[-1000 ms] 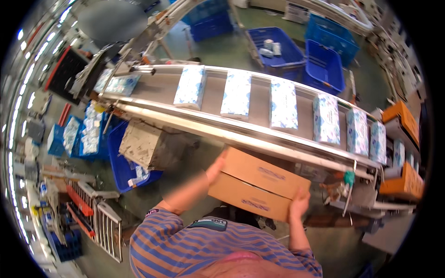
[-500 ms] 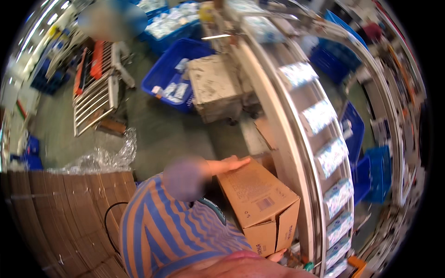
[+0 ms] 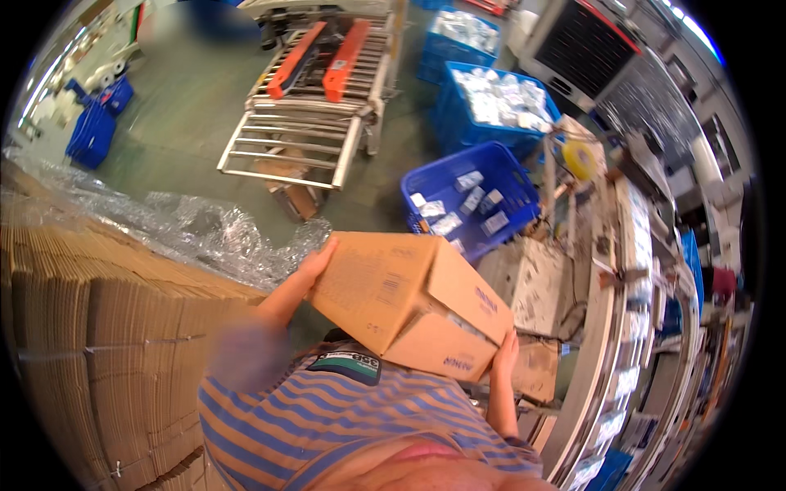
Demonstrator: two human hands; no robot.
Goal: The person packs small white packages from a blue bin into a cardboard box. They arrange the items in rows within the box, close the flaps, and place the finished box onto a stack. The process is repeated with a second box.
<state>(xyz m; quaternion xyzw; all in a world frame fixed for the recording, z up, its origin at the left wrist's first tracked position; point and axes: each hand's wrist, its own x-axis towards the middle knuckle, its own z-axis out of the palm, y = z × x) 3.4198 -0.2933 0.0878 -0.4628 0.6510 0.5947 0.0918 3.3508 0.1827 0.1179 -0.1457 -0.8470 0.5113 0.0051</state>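
A cardboard box (image 3: 368, 282) is held in front of my body between both hands, tilted. Its end flaps (image 3: 467, 304) face toward the right, and a dark gap shows between them; the contents cannot be made out. My left hand (image 3: 318, 260) presses against the box's left end, fingers wrapped along its edge. On the opposite end, my right hand (image 3: 504, 358) supports the flap side near its lower corner. Parts of the fingers on both hands are hidden by the box.
Flattened cardboard (image 3: 147, 344) is stacked at left, with clear plastic film (image 3: 221, 233) beside it. Ahead stands a metal roller conveyor (image 3: 282, 164) carrying orange-red rails. A blue basket (image 3: 417, 192) holds several small packs. A curved conveyor (image 3: 591, 393) with packs runs along the right.
My body has turned left, away from the curved conveyor. The box has come along with both hands and swung round, its flap end now pointing right. My right hand shows more fully.
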